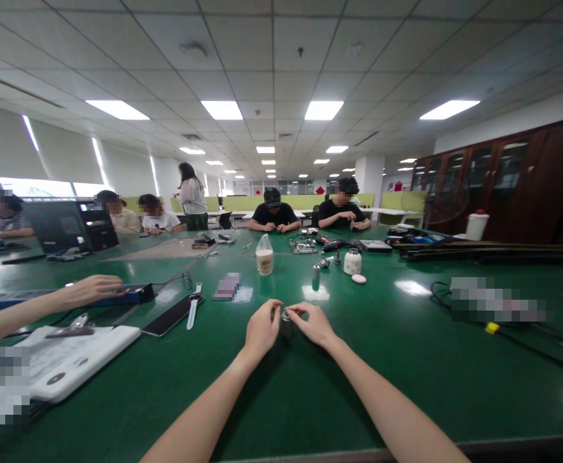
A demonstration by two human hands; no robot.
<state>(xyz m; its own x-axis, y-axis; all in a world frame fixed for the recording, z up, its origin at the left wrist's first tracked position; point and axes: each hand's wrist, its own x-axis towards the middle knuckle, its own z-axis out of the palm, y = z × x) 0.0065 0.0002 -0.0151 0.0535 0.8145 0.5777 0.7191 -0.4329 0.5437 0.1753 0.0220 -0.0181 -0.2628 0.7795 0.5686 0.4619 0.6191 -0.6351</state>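
Note:
A small dark metal cylinder [287, 326] stands upright on the green table between my hands. My right hand [314, 323] has its thumb and forefinger closed at the cylinder's silvery top. On the other side, my left hand [264, 328] is curled with thumb and fingertips pressed together close to that top; what they pinch, if anything, is too small to tell. Beyond my hands stands a similar metal cylinder [316, 275]. Near it are a small dark metal part [325, 263], a white patterned jar [352, 262] and a pink round lid [359, 279].
Leftward lie a phone [227, 287], a watch [193, 308], a black tablet-like slab [169, 316] and a white clipboard-like board [88, 357]. Another person's hand [95, 289] rests by a blue power strip [136, 294]. Ahead stands a bagged cup [264, 258]. Black cables [527, 341] run at right.

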